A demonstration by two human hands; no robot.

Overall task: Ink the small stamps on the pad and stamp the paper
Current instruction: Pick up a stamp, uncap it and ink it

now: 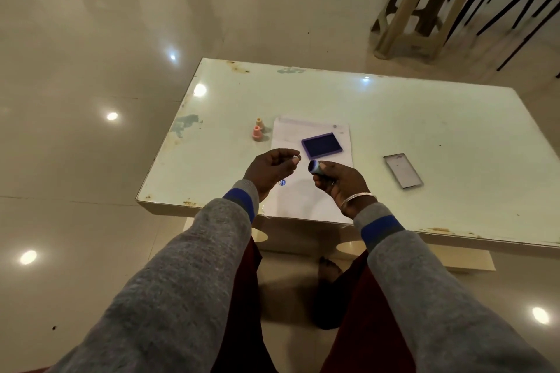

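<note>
Blue-faced stamp (315,167) gripped in the right hand (341,183), raised above the paper (306,191) nearer the person than the ink pad (321,145). Left hand (269,171) loosely curled, fingertips pinched; whether it holds anything cannot be told. Two pale stamps (257,129) stand left of the pad.

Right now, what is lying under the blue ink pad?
The ink pad lies on the white paper, which lies on the table. One blue print shows nearer the person. Any mark under the pad is covered.
</note>
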